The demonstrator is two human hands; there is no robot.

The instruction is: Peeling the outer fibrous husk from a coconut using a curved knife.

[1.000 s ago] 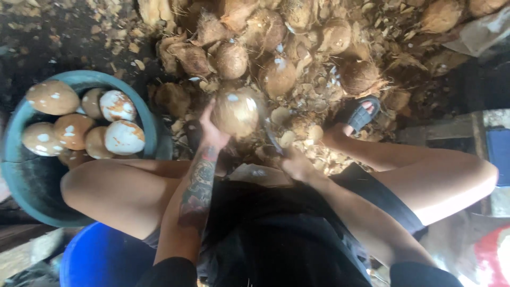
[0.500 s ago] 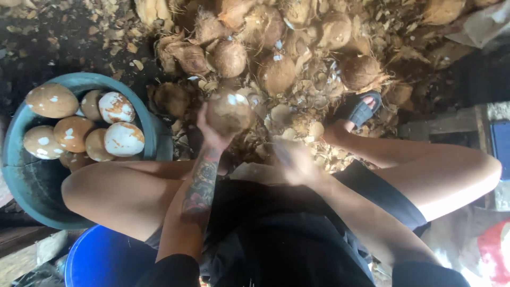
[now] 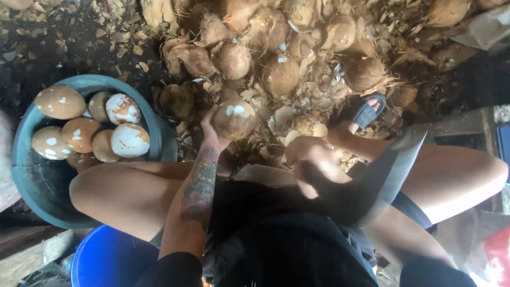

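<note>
Left grip (image 3: 211, 135) closed around a brown coconut (image 3: 235, 119), held up over the husk pile (image 3: 297, 58). Right grip (image 3: 313, 165) clenched on a broad blade (image 3: 388, 170), raised beside the knee, well right of the coconut. Left of the knees, teal tub (image 3: 32, 180) of peeled coconuts (image 3: 129, 140); nearer, blue bucket (image 3: 106, 260).

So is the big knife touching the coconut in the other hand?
Apart. The head view shows the knife in the right hand raised off to the side, a clear gap from the coconut held by the left hand.
</note>
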